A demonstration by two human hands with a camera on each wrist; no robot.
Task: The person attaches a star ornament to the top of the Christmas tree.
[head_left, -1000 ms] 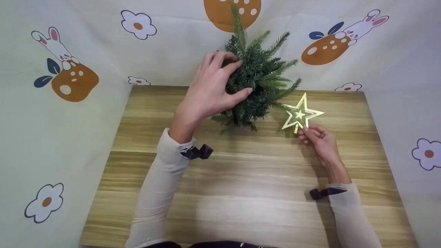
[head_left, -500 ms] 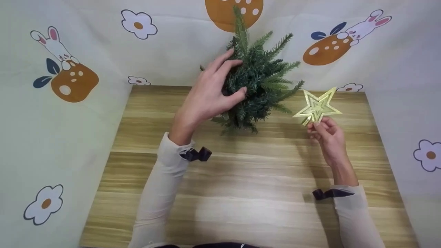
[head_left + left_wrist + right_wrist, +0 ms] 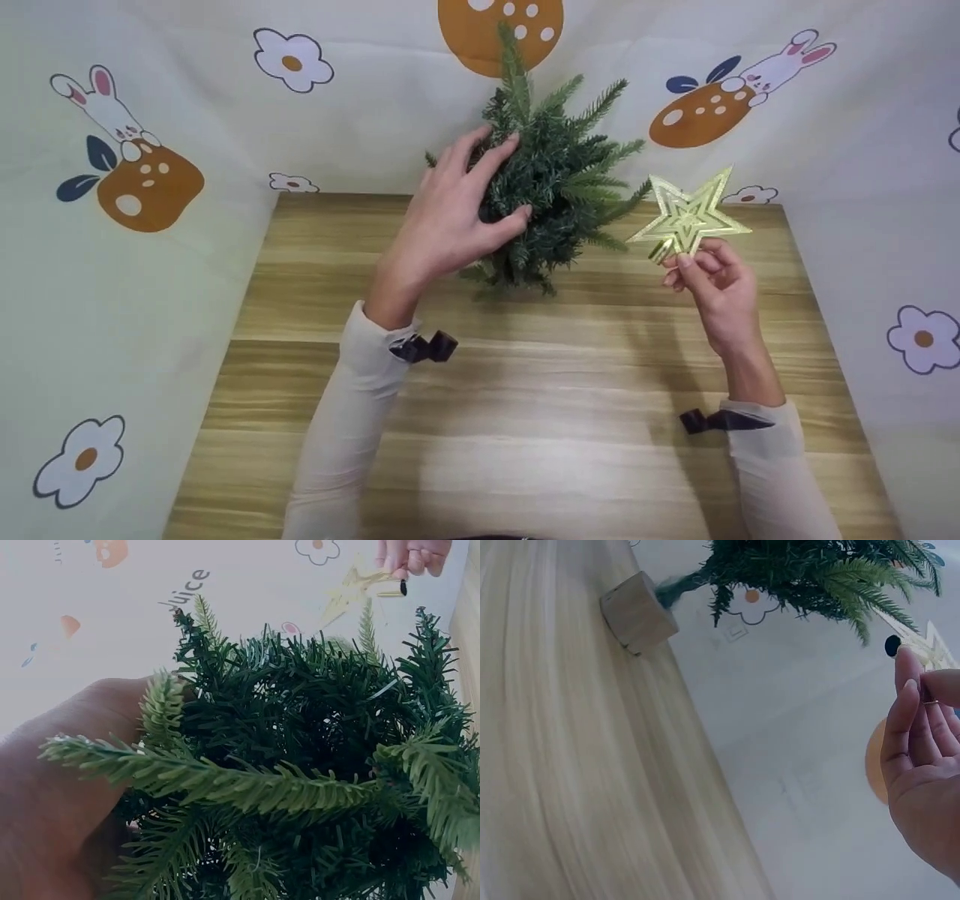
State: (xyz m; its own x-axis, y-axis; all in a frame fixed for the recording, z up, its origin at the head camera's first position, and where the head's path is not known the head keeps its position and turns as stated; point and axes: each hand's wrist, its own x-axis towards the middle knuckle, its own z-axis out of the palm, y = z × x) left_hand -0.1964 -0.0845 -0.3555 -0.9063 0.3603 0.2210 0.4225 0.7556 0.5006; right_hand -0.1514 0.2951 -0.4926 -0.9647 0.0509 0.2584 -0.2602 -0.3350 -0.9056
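A small artificial Christmas tree (image 3: 555, 180) with dark and lighter green needles stands at the back of the table. My left hand (image 3: 446, 206) holds its left side, thumb in front and fingers spread among the branches. In the left wrist view, branches (image 3: 247, 784) cover most of that hand's fingers. Right of the tree, above the table, my right hand (image 3: 724, 292) pinches a gold star tree topper (image 3: 684, 220) by its lower point. The topper's short tube points down and left, its dark end (image 3: 892, 646) showing in the right wrist view. Star and tree look apart in the head view.
A round wooden base (image 3: 639, 613) carries the tree's trunk near the table's back edge. The wood-grain table (image 3: 525, 420) is bordered by pale cloth walls (image 3: 360, 112) printed with rabbits, oranges and flowers, close behind the tree.
My right hand has lifted the star up and slightly right, away from the lower branches, and turned it. My left hand stays at the tree, its fingers shifting slightly.
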